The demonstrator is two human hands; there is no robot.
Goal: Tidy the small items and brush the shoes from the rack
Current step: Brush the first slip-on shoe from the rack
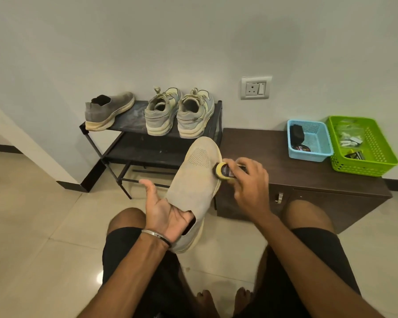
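Location: home entryway. Indicators: black two-tier shoe rack (115, 143) against a plain wall, glossy tiled floor (32, 226), wall socket (256, 88), low brown cabinet (262, 143) carrying two plastic baskets (363, 166) of small items.

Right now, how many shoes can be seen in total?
4. A grey shoe and a laced pair stand on the rack's top shelf; one beige shoe is in the hands.

Single head-worn view, looking forward and down, close over lap, shoe rack (147, 125) beyond
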